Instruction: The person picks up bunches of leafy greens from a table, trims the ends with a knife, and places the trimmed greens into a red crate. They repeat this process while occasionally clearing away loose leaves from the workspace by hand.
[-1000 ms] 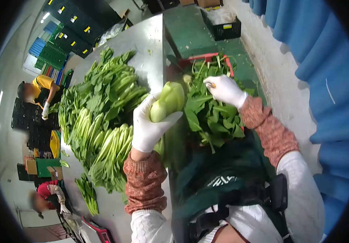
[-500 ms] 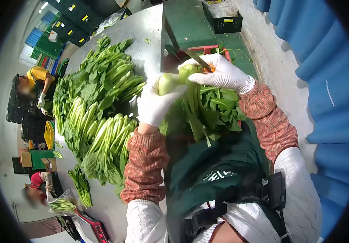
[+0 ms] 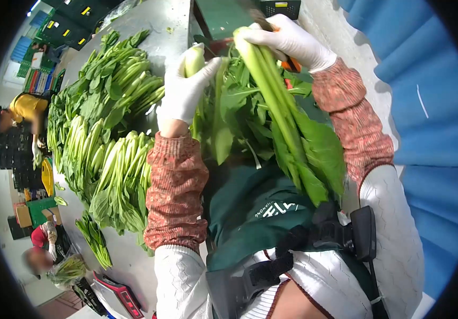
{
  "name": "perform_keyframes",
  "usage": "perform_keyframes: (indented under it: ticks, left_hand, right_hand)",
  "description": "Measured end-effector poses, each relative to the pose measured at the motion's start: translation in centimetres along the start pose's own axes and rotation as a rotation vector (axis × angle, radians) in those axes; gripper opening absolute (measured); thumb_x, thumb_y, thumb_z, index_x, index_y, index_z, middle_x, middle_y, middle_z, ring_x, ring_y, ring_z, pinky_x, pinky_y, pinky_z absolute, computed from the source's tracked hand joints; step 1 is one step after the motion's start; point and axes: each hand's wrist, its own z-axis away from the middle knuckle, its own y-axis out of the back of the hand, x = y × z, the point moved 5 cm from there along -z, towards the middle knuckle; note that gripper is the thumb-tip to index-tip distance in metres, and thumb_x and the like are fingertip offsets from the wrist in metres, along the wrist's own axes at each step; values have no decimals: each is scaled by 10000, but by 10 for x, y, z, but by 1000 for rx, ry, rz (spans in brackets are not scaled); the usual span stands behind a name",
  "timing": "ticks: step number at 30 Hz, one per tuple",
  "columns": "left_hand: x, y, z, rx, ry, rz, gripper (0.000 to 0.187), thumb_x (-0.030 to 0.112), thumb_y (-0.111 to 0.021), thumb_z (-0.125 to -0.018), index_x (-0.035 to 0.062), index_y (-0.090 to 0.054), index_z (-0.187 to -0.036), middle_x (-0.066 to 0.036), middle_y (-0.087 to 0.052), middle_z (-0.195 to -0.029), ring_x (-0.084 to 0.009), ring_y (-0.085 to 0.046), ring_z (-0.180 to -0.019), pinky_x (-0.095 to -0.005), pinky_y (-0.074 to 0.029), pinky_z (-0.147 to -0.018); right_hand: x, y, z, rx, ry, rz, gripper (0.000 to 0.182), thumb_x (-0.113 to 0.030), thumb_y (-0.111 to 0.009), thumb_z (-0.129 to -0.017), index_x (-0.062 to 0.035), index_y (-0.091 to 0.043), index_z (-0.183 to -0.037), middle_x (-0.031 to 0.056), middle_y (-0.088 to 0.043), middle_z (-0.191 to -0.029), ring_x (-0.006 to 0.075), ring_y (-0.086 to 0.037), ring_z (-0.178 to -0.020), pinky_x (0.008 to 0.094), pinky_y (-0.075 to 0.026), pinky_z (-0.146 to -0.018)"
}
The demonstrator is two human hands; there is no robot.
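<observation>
My left hand [image 3: 182, 87], in a white glove, is closed around a head of leafy greens [image 3: 194, 61], its pale base pointing up. In my right hand [image 3: 295, 45], also gloved, is a knife [image 3: 291, 65] with an orange handle; its blade is blurred near the top. The same hand pinches a long bunch of green stalks [image 3: 271, 90] at the base, and its broad leaves hang toward my apron [image 3: 255, 212]. Behind and below both hands lie more loose leaves [image 3: 245, 114], partly covering a red-edged container whose inside I cannot make out.
On the metal table [image 3: 160, 21] to my left lie large piles of leafy greens [image 3: 106, 154]. A red-framed scale [image 3: 114, 297] stands at its near end. Two people [image 3: 24, 109] are across the table. A blue curtain [image 3: 399, 80] hangs at right; a black crate [image 3: 281, 8] stands ahead.
My hands have moved apart. The right one has risen with the knife and stalks, which now swing out to the right. My left hand keeps its head of greens. The whole view has shifted.
</observation>
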Motion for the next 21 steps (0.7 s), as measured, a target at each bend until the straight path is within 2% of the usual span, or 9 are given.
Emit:
perform_keyframes:
  ticks: [2,4,6,8,11,15,18,19,21]
  left_hand:
    - [15,-9,9,-87,19,249,525,188,-780,-831,-1,-579,-1278,-91,-649,-1117,-143,-616,-934,-273,-507,-788]
    - [1,-15,11,-194,71,440,505,167,-775,-832,24,-569,-1270,-78,-645,-1101,-155,-609,-1001,-295,-492,-859]
    - [-17,-9,13,-119,78,682,467,112,-740,-847,59,-552,-1271,-69,-647,-1116,-180,-622,-1029,-329,-496,-914]
    - [-16,7,19,-154,78,753,444,79,-720,-851,49,-555,-1263,-76,-650,-1130,-192,-638,-1028,-340,-513,-914]
    - [-31,31,27,-117,180,694,395,76,-726,-842,32,-593,-1212,-81,-675,-1095,-201,-674,-971,-348,-545,-873]
    - [-48,53,38,-128,216,686,387,77,-737,-830,19,-603,-1188,-97,-684,-1077,-205,-683,-962,-358,-562,-854]
    - [-50,61,52,-189,229,680,422,76,-726,-820,-3,-591,-1212,-129,-694,-1050,-219,-689,-935,-365,-570,-844]
    - [-53,64,57,-197,249,697,429,78,-722,-821,-7,-587,-1219,-140,-695,-1047,-224,-689,-930,-365,-571,-839]
    - [-57,66,67,-246,306,789,430,65,-710,-819,-15,-583,-1222,-163,-694,-1043,-237,-689,-908,-367,-573,-823]
  right_hand:
    - [-4,-12,-10,98,-8,139,573,-582,-678,-811,-15,-695,-729,17,-577,-590,116,-526,-523,279,-400,-505]
    - [-9,-32,-34,91,232,503,639,-616,-675,-783,21,-692,-740,121,-630,-621,235,-587,-555,339,-458,-555]
    - [-31,-57,-35,134,187,729,639,-621,-614,-824,11,-712,-825,194,-682,-726,347,-666,-664,396,-528,-668]
    - [-40,-79,-38,27,509,722,363,-369,-580,-918,-36,-716,-867,139,-701,-787,295,-653,-649,418,-520,-617]
    - [-38,-97,-36,134,490,874,370,-385,-566,-857,-57,-707,-762,200,-682,-813,372,-654,-724,452,-526,-707]
    - [-33,-124,-49,-119,409,819,326,-337,-574,-841,-46,-717,-802,193,-688,-813,374,-665,-784,455,-526,-764]
    - [-34,-128,-53,-236,584,659,324,-330,-585,-855,-36,-719,-833,203,-689,-845,388,-656,-797,438,-523,-751]
    - [-44,-124,-45,-348,352,623,296,-293,-603,-874,-17,-711,-879,183,-698,-838,324,-665,-760,408,-517,-719]
    - [-42,-125,-42,-465,307,434,285,-275,-620,-877,-4,-704,-904,154,-697,-812,251,-647,-733,386,-510,-700]
